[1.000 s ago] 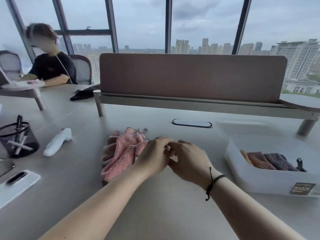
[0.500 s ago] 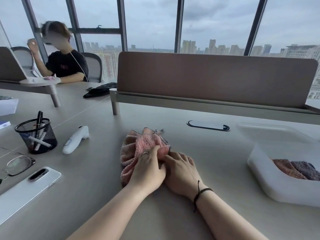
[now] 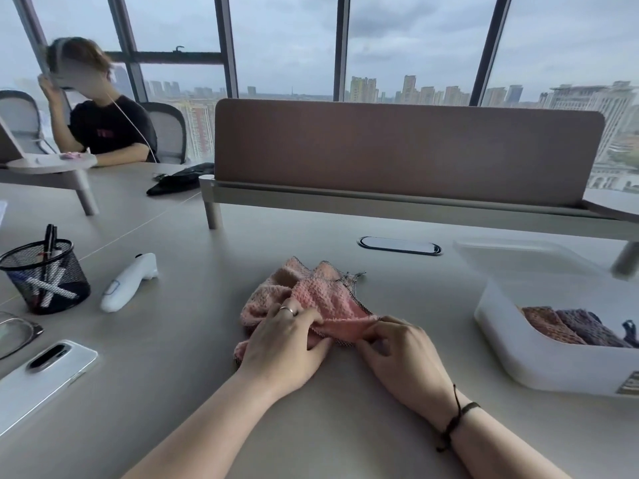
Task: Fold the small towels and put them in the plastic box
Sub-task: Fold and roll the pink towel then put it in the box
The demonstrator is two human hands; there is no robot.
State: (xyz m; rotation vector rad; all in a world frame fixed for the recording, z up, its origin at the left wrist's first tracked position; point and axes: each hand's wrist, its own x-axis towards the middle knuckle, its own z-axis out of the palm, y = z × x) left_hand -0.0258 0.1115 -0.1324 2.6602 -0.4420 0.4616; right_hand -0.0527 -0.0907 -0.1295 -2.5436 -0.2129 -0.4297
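Observation:
A pink knitted towel (image 3: 321,295) with dark edging lies crumpled on the table in front of me. My left hand (image 3: 283,344) lies on its near left part, fingers curled into the fabric. My right hand (image 3: 397,350) pinches the towel's near right edge between thumb and fingers. A white plastic box (image 3: 518,347) stands at the right, holding a folded orange-brown towel (image 3: 549,326) and a purple-grey towel (image 3: 587,326). The box's translucent lid (image 3: 518,254) lies behind it.
On the left are a mesh pen cup (image 3: 45,274), a white handheld device (image 3: 129,281), glasses (image 3: 14,333) and a white phone (image 3: 41,375). A brown desk divider (image 3: 408,150) runs across the back. Another person (image 3: 103,129) sits at the far left.
My hands, pressed together on the towel half a second ago, have parted. The right hand now pinches the near right edge and pulls it out to the right.

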